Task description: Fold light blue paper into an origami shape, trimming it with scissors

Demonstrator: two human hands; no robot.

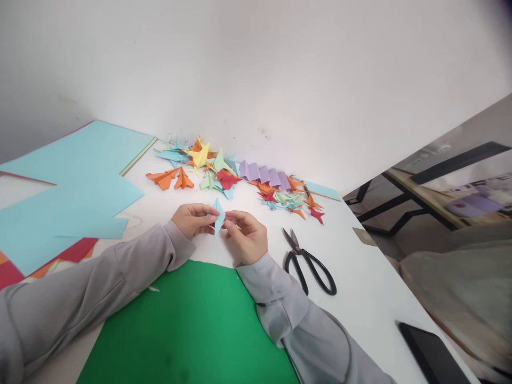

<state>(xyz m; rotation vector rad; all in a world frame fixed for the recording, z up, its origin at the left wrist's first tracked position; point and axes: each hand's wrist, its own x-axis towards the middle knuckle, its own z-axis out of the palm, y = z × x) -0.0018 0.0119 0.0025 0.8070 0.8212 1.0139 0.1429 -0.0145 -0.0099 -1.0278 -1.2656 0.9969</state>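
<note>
Between my two hands is a small light-blue folded paper (218, 217), a narrow diamond standing upright on its point. My left hand (194, 220) pinches its left edge between thumb and fingers. From the other side, my right hand (247, 234) is closed on its right edge. Both hands are just above the white table (352, 277), beyond a green sheet (192, 325). Past them lies a pile of folded paper pieces in yellow, orange, blue, green and red, among them a yellow one (200, 154) and an orange one (163, 178).
Black-handled scissors (310, 261) lie right of my right hand. A black phone (432, 354) rests near the table's right edge. Large light-blue sheets (72, 208) are stacked at left. A purple pleated paper (264, 175) lies by the white wall (256, 74). Shelving (424, 194) stands beyond, at right.
</note>
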